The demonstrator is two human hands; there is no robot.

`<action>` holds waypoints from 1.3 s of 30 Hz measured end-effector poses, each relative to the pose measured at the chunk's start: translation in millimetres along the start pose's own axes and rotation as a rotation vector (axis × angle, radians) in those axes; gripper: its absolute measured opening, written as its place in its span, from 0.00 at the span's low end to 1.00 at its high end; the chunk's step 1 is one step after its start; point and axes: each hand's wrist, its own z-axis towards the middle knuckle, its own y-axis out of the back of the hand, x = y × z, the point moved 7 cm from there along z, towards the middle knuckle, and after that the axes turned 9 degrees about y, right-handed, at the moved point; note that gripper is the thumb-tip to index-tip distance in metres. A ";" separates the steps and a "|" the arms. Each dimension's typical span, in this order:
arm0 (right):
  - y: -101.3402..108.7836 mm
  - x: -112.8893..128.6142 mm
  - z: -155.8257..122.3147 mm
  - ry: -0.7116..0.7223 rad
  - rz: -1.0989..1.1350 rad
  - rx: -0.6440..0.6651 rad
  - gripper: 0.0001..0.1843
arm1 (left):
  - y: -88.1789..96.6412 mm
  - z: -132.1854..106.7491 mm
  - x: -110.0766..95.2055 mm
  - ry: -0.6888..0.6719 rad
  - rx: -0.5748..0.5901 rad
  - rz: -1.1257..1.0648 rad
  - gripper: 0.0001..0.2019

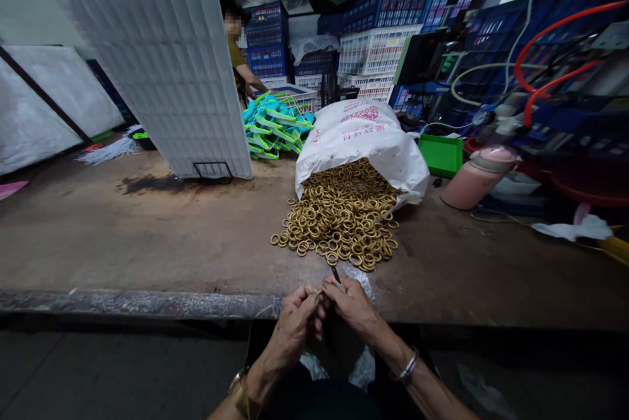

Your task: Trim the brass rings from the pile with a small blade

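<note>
At the table's front edge, my left hand (297, 315) is closed in a pinch. A sliver of brass colour shows at its fingertips, apparently part of a ring, though the fingers cover most of it. Touching it from the right, my right hand (354, 305) is closed around a slim knife-like tool (336, 274) with a dark tip pointing away from me. Just beyond both hands lies a heap of brass-coloured rings (339, 223). They spill from the mouth of a white sack (358, 135) with red print, lying on its side.
A tall pale ribbed panel (162, 79) stands on the wooden table (147, 236) at left. Behind it are green and turquoise plastic pieces (275, 125) and another person (240, 59). At right are a green tray (441, 154), a pink bottle (479, 177) and red hoses (535, 59). Stacked crates (373, 53) fill the back.
</note>
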 end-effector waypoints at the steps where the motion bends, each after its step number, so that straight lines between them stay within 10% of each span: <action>1: -0.7 1.5 -0.1 0.001 0.003 0.012 0.13 | -0.1 -0.6 0.0 -0.007 0.002 -0.016 0.16; 13: -2.3 7.6 -6.7 0.208 -0.553 0.103 0.09 | -3.4 -3.1 -16.1 -0.046 -0.046 0.047 0.16; 23: 11.4 1.5 1.7 0.115 -0.952 0.125 0.13 | -4.9 -7.2 -21.7 -0.130 -0.057 0.234 0.16; 30: 33.8 15.8 20.7 0.168 -1.116 -0.130 0.16 | -11.9 -8.1 -16.9 -0.014 0.005 -0.065 0.15; 39: 35.4 5.3 39.5 0.103 -1.218 -0.151 0.11 | 0.5 -0.8 -3.9 0.096 0.053 -0.351 0.11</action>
